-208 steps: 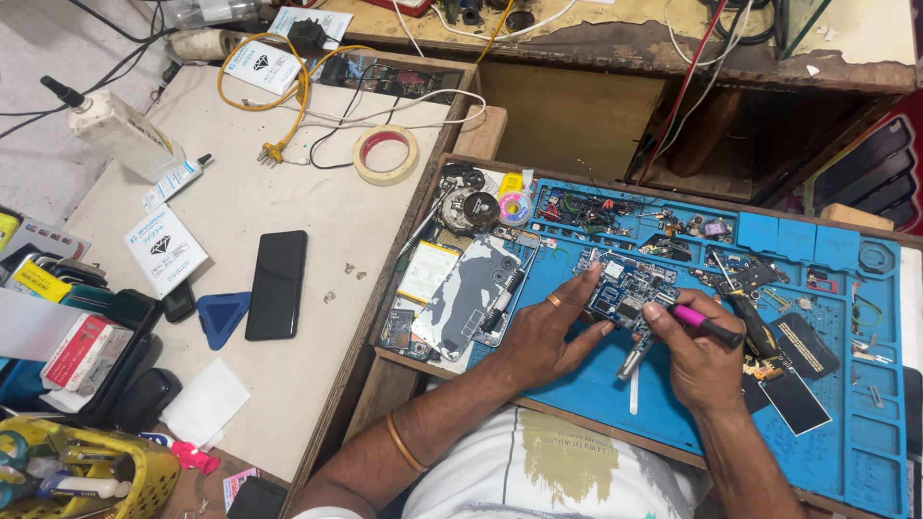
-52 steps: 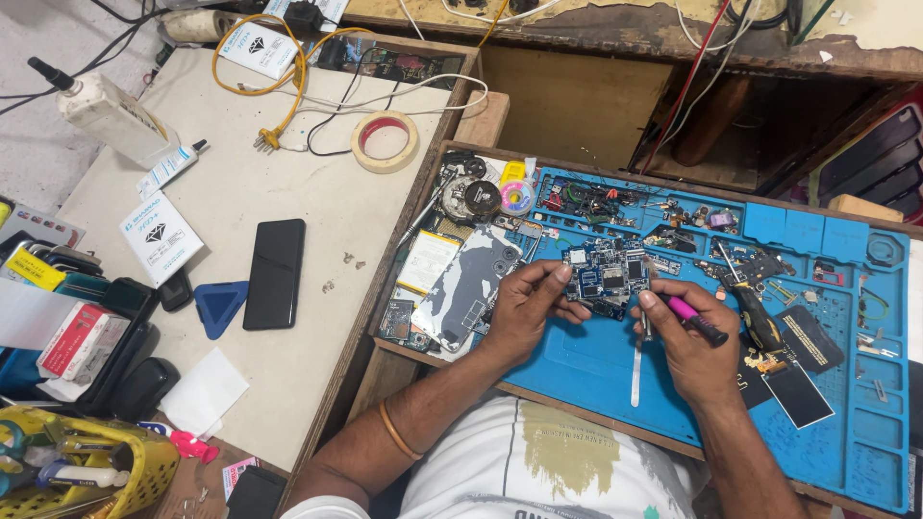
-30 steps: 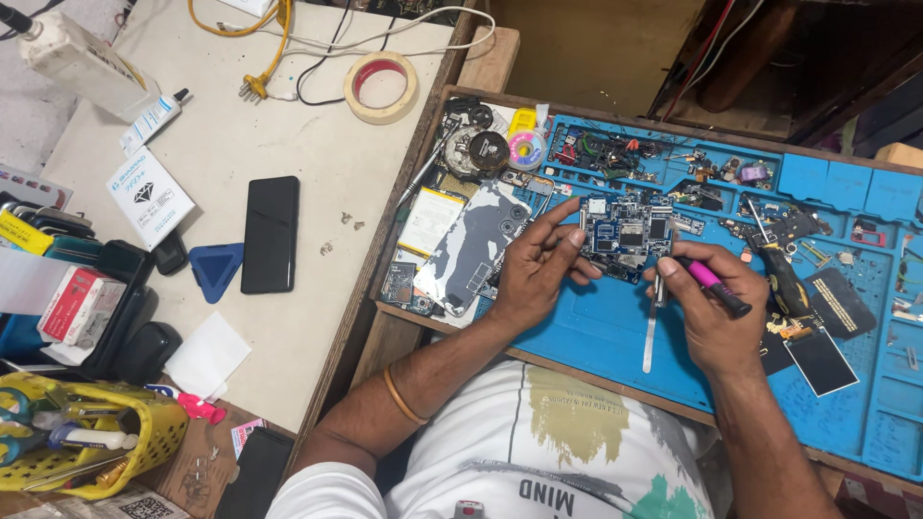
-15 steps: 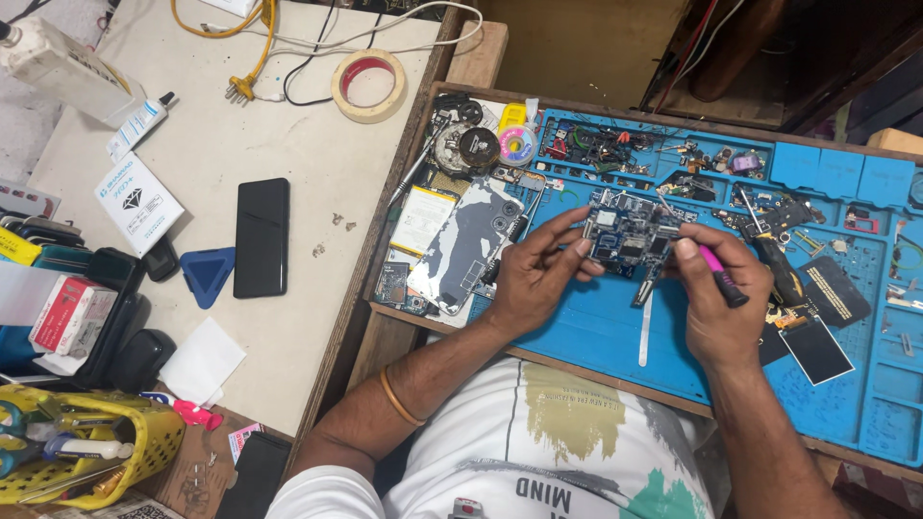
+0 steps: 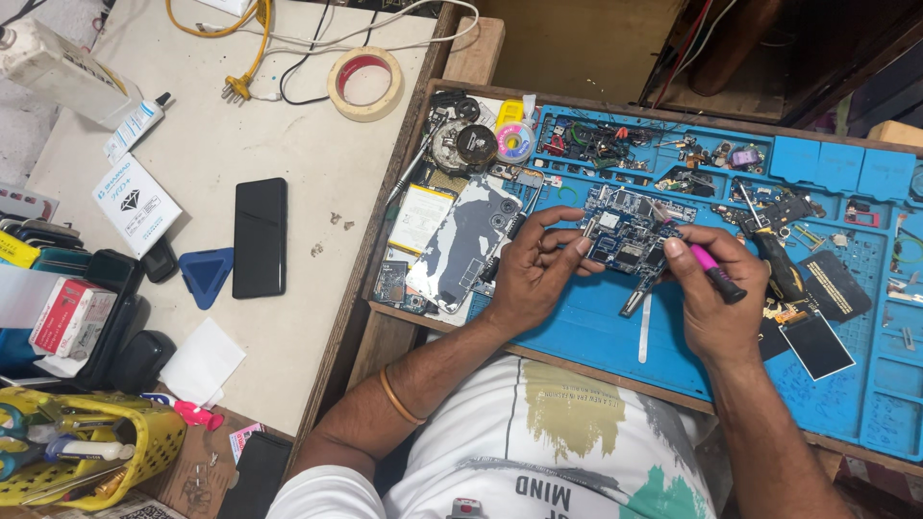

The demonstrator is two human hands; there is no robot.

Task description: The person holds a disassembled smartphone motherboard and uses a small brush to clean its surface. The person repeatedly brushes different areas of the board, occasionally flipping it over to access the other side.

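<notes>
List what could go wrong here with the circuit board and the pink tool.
1. The right hand holds the pink-handled tool tip-down on the circuit board; a slip might scratch it or knock off a part.
2. Only the left hand fingertips steady the board, so it may shift under pressure.
3. Loose small parts crowd the blue mat; a wrist could sweep some away.

Single head view — steeply down, near, over blue repair mat (image 5: 596,327).
</notes>
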